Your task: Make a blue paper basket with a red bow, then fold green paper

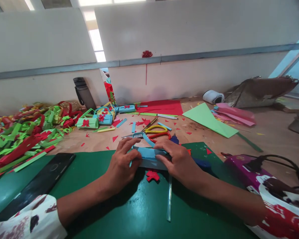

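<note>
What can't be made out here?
Head view only:
- Blue paper piece: its ends lie under the left hand and right hand.
- Scissors: blades partly behind the blue strip.
- Purple device: partly covered by the right sleeve.
- Phone: near end hidden by the left sleeve.

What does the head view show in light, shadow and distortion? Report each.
Head view: bright windows at the top are blown out to white; daylight is soft, both hands, left hand and right hand, cast dim shadows on the green mat; the wide lens bends the wall rail and stretches the sleeves at the corners; the blue paper piece is sharp.
</note>
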### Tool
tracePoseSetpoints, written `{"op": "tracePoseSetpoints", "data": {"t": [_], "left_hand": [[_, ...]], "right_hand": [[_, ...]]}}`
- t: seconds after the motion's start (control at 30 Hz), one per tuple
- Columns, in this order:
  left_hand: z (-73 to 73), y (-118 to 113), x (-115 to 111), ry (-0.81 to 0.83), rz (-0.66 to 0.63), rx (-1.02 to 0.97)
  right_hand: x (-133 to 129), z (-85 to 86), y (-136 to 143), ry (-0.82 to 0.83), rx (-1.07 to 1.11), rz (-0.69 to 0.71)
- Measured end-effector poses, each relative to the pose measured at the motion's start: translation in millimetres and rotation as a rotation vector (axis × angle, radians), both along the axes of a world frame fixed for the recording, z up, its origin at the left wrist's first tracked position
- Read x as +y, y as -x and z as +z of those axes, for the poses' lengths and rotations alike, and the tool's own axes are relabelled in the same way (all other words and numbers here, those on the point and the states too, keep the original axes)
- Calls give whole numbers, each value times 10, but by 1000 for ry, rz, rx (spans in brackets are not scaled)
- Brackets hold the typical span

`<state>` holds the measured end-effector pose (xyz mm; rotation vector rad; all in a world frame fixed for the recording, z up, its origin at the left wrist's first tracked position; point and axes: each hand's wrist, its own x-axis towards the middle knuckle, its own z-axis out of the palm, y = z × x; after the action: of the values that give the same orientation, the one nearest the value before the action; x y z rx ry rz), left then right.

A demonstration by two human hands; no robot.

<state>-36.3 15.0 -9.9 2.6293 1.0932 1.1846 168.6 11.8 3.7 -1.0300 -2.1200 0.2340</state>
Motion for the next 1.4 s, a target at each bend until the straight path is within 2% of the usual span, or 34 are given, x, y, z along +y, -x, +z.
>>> {"op": "tracePoseSetpoints", "data": {"t": [0.37,0.5,0.63,0.73,0.83,0.9,1.0,1.07,1.17,1.33,1.4], "left_hand": [[-34,32,-9,-161,111,174],[-21,29,-4,-163,124,176],[-37,28,3,-148,129,173],[-26,29,-5,-124,116,132],[64,40,-10,-64,67,-45],[162,62,21,111,81,-311],[289,115,148,528,175,-667],[323,147,249,834,137,-686],[327,154,303,1159,16,-608],[417,85,110,1746,-367,-490],[455,67,43,1861,-429,-459]], "right_hand": [[-22,15,-28,9,-23,59],[-9,-25,-59,35,-88,70],[19,-53,-71,5,-34,154],[27,-35,-69,22,43,148],[20,14,-68,92,112,117],[12,58,-67,151,154,87],[-4,134,-68,208,208,29],[-18,192,-69,195,240,18],[-39,274,-74,154,256,61],[-38,338,-87,67,220,186],[-23,332,-88,36,183,233]]}}
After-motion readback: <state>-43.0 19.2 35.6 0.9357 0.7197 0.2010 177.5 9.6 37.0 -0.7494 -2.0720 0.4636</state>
